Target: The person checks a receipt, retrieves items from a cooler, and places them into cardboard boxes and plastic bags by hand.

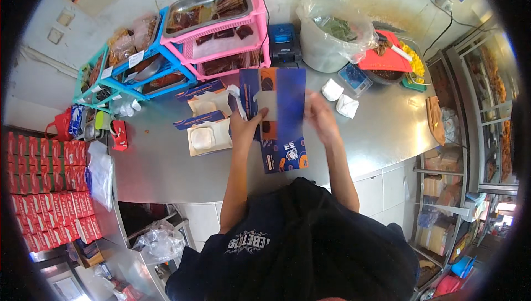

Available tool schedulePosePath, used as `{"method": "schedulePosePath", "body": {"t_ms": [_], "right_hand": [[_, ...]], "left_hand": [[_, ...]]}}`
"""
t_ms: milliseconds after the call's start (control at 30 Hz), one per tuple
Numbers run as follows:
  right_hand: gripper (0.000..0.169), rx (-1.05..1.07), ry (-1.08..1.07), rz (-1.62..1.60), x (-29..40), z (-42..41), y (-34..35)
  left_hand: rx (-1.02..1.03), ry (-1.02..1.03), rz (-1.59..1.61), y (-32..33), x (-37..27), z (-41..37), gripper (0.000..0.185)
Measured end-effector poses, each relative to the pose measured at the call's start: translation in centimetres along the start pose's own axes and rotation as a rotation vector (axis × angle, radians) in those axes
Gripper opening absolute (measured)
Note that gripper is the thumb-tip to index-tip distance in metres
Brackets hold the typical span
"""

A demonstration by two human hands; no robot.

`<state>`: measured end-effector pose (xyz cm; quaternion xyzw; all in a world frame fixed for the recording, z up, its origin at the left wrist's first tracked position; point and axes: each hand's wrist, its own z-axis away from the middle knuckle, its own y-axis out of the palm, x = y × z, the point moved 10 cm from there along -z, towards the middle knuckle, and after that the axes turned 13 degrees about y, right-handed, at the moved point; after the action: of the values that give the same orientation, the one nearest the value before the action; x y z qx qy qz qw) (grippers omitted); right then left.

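Observation:
A blue and orange printed cardboard food box (291, 102), partly unfolded, is held above the steel worktop (166, 176). My left hand (245, 129) grips its left edge, fingers behind it and thumb in front. My right hand (322, 116), blurred, is at the box's right edge; whether it touches the card cannot be told. Left of my left hand stand two open boxes; the nearer box (211, 149) holds a white wrapped item (202, 138), and the farther box (199, 95) shows white paper inside. Two more white wrapped items (332, 90) (347, 106) lie right of my right hand.
Pink trays (213, 29) and blue baskets (166, 71) of food stand at the back left. A black and blue device (284, 44), a white bucket with leaves (325, 54), a red board (383, 58) and a container of yellow pieces (415, 64) line the back. Red boxes (54, 193) are stacked left.

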<state>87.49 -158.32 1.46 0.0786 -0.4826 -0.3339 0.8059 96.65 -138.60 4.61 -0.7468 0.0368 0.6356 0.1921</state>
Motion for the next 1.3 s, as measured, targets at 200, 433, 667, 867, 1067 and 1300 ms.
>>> {"method": "schedulePosePath", "body": {"t_ms": [200,433,667,867,1067,1300], "right_hand": [[0.057,-0.420,-0.990,1.279,11.2,7.7,9.1],[0.048,-0.744,-0.477,1.459,7.0,0.1,1.8],[0.020,-0.573,-0.456,1.323,4.2,-5.1,-3.4],[0.019,-0.636,-0.343,1.224,1.9,-7.3,-4.4],[0.026,-0.341,-0.016,0.883,-0.1,-11.9,-8.7],[0.045,-0.668,-0.120,1.147,2.8,-11.7,-11.1]], "left_hand": [[0.016,0.455,-0.803,3.1,-9.5,-1.1,0.035],[0.123,0.591,-0.809,4.7,-10.7,-2.4,0.037],[-0.230,0.701,-0.997,1.0,-8.6,-5.6,0.056],[-0.189,0.055,-0.810,0.8,6.3,-8.2,0.110],[0.129,-0.337,-0.529,0.8,17.4,-7.8,0.070],[0.374,-0.345,-0.494,3.8,16.7,-6.8,0.055]]}}
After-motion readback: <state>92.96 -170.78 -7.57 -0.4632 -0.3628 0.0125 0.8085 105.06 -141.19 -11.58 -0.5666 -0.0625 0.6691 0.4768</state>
